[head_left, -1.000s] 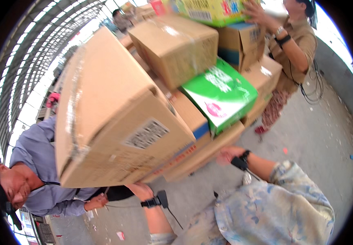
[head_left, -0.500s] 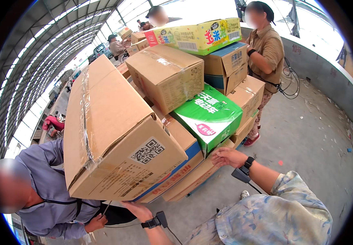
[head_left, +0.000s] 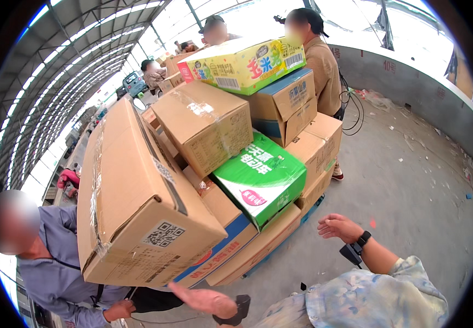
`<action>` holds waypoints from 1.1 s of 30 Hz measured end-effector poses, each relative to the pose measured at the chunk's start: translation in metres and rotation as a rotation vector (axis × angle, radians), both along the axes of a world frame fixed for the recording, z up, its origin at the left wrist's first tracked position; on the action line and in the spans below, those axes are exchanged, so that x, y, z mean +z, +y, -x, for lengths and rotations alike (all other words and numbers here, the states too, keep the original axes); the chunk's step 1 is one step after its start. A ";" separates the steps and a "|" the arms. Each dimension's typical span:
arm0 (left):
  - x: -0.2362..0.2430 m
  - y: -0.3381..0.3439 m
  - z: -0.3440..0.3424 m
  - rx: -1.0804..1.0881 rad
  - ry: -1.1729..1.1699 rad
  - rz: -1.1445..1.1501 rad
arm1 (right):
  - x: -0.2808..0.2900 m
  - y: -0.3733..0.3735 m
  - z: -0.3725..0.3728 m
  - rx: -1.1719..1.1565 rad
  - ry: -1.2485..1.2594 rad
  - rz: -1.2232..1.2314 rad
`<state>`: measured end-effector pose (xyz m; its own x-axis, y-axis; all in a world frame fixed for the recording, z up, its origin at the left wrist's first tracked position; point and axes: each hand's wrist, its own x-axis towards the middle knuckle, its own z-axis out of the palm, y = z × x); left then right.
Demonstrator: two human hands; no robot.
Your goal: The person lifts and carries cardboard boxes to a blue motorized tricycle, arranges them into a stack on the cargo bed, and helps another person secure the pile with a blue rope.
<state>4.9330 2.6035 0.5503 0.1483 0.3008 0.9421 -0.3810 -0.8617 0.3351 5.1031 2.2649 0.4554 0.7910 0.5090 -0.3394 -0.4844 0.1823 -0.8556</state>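
Note:
A tall stack of cartons on a blue pallet (head_left: 312, 210) fills the centre. Nearest are a large brown carton (head_left: 121, 213), a blue-striped carton (head_left: 223, 240) and a green-and-white carton (head_left: 261, 175). Higher up sit a taped brown carton (head_left: 193, 120), a blue-topped carton (head_left: 280, 98) and a yellow-green carton (head_left: 253, 63). My left hand (head_left: 203, 300), slightly blurred, reaches toward the bottom edge of the near cartons with fingers stretched out; whether it touches them I cannot tell. My right hand (head_left: 339, 229) hangs in the air right of the stack, fingers loosely bent and apart, holding nothing.
A co-worker in grey (head_left: 50, 279) stands close at the left. Another in tan (head_left: 318, 65) is behind the stack at right, near hanging cables (head_left: 351, 120). More people and a small vehicle (head_left: 135, 85) are farther back. A concrete wall (head_left: 422, 87) borders the littered floor (head_left: 406, 208).
My right hand has moved right and down, away from the cartons. My left hand has lowered. The stack appears farther left in view, and the tan-clad co-worker has turned behind it.

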 end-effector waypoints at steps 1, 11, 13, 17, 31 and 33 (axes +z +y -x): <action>0.000 -0.016 -0.007 -0.072 0.040 -0.015 | 0.005 -0.014 -0.001 -0.017 -0.001 -0.006; 0.038 -0.191 -0.107 -0.478 0.449 0.397 | -0.016 -0.221 -0.030 -0.287 0.003 -0.145; 0.040 -0.216 -0.118 -0.426 0.498 0.381 | -0.030 -0.244 -0.042 -0.295 0.025 -0.186; 0.024 -0.243 -0.116 -0.315 0.602 0.329 | -0.035 -0.247 -0.061 -0.241 0.082 -0.213; 0.029 -0.187 -0.130 -0.326 0.490 0.468 | 0.037 -0.192 -0.094 -0.123 -0.099 -0.158; 0.033 -0.166 -0.127 -0.396 0.411 0.534 | 0.060 -0.169 -0.103 -0.082 -0.177 -0.173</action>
<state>5.0601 2.4373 0.5834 0.6448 0.5499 0.5309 -0.3822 -0.3695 0.8470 5.2057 2.0955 0.5152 0.8716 0.4788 -0.1054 -0.3074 0.3661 -0.8783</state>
